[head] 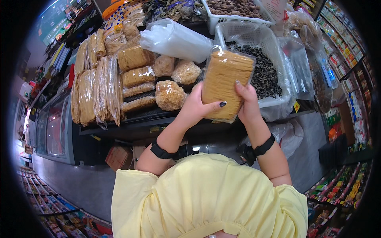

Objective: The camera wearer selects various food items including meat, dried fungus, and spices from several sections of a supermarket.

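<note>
A flat, clear-wrapped block of tan dried food (227,74), perhaps dried tofu skin, is held up in front of the display. My left hand (198,105) grips its lower left side, thumb across the front. On the lower right side, my right hand (248,99) holds the same pack, thumb on its face. Behind its upper left corner lies a roll of clear plastic bags (178,40). Wrapped rounded clumps of pale dried food (170,95) sit left of the pack. Similar wrapped tan packs (138,76) are stacked farther left, beside long wrapped bundles of folded sheets (108,89).
A white plastic basket (285,98) of dark dried fungus stands right of the pack, with a basket of dried mushrooms (235,7) behind. Plastic bags (300,71) hang at the right. A glass-fronted cabinet (55,128) stands left; a cardboard box (119,157) is on the floor.
</note>
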{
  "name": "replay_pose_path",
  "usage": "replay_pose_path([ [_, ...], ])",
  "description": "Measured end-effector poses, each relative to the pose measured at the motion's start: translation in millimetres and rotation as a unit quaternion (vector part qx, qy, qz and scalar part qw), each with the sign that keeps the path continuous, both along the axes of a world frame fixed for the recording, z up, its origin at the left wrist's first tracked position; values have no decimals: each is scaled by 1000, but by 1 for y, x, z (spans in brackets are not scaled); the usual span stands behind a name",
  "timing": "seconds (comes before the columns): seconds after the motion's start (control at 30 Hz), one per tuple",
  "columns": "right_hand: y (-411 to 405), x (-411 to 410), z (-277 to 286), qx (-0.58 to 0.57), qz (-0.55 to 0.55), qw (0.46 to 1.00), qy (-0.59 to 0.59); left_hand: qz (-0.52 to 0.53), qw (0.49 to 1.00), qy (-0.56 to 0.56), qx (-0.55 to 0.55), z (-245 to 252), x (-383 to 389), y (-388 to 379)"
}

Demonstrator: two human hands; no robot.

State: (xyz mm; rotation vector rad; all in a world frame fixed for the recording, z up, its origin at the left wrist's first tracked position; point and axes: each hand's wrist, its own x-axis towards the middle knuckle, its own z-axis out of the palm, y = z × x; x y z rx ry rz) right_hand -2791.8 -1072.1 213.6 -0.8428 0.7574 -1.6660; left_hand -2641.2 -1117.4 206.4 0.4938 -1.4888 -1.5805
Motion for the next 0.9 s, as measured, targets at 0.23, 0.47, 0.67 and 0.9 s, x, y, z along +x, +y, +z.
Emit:
replay_pose_path([
  [0.23,-7,-19,13,-58,-46,997,14,-69,991,-90,-68,-15,0,-14],
  [0.47,-15,-23,17,-82,-73,994,-12,-72,993,-57,-68,-9,-9,-15],
  [0.67,-16,-42,11,-132,-61,989,-41,-58,991,-77,-97,-8,-11,-19],
  [0.9,-7,-42,35,-163,-48,985,22,-30,988,-86,-125,-16,-10,-27],
])
